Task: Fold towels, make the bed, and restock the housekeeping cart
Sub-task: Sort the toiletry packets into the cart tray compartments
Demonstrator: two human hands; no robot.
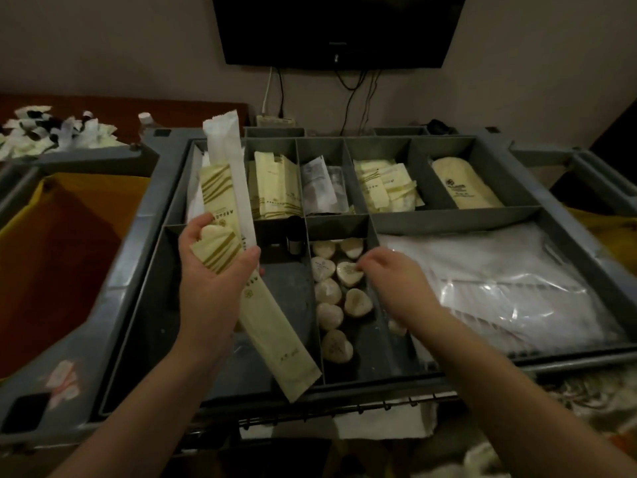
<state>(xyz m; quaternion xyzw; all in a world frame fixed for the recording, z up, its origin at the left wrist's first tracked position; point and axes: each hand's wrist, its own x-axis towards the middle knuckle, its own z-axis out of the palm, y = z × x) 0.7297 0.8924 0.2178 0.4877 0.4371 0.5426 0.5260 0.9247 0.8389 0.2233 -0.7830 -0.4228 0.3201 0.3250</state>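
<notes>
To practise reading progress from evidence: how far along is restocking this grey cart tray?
Done: the back compartments hold cream sachets, and pale heart-shaped soaps line a middle compartment. In hand: the left hand grips long cream packets; the right hand touches one soap. Left: the front-left compartment is nearly bare; towels and bed are unseen.

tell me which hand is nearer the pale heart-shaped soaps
Right. The right hand touches one of the pale heart-shaped soaps with its fingertips; the left hand is apart, to their left, gripping long cream paper packets.
</notes>
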